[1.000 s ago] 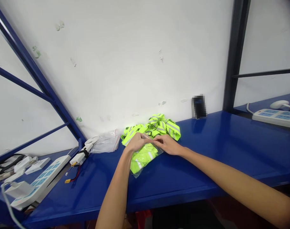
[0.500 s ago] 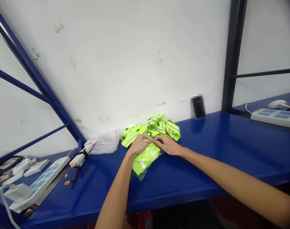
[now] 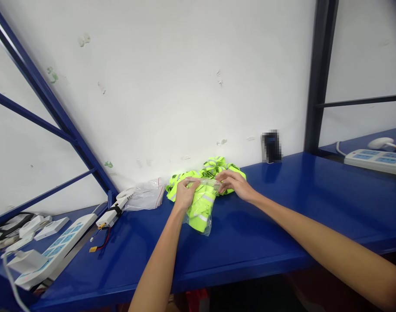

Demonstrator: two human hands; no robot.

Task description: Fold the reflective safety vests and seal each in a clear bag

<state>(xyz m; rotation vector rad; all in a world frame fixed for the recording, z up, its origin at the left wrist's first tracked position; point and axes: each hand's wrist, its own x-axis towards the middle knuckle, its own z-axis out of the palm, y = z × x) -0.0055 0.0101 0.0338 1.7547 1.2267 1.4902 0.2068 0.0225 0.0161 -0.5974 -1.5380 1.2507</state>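
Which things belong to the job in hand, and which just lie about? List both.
Job in hand:
clear bag, left hand gripping it, right hand at its top
lime bundle inside
probably lime straps behind
probably plastic bags

Apparently just lying about:
white fan
yellow-tipped wires
left power strip
right power strip
dark object by the wall

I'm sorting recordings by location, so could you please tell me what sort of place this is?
Probably a workshop, judging by the blue workbench, the white power strips and the scuffed white wall.
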